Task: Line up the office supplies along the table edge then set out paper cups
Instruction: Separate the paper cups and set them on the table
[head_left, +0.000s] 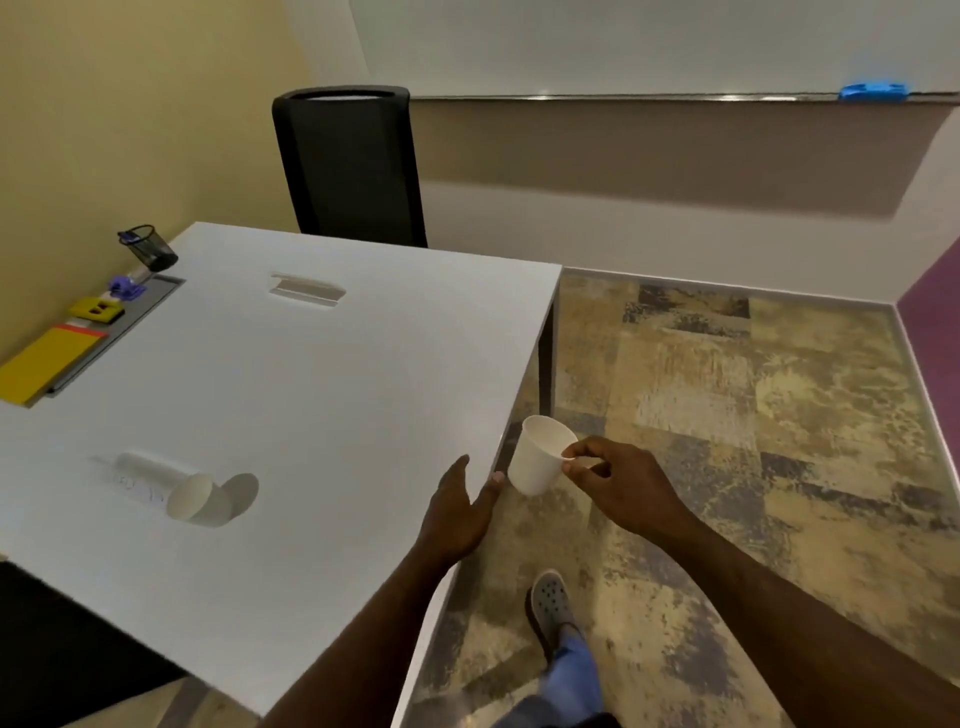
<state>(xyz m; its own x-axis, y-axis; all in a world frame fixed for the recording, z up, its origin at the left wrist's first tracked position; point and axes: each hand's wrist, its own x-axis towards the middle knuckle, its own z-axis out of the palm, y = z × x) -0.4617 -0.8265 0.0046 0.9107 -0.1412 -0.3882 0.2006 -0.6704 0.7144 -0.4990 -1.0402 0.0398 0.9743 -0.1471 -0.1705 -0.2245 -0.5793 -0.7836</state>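
Right fingers (574, 460) pinching white paper cup (537, 457); left fingers (462, 470) spread; no legible writing.

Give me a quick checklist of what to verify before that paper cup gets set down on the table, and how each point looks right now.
1. Cup held securely: ok. The right hand pinches the paper cup at its rim.
2. Cup over the table: not ok. It hangs past the table's edge, above the floor.
3. Cup upright: not ok, it is tilted.
4. Free landing spot: ok, bare surface lies beside the left hand.
5. Left hand out of the way: cannot tell. It rests at the table's edge, near the cup.
6. Supplies lined up: ok. The pen holder, yellow items and notebook run along the far edge.
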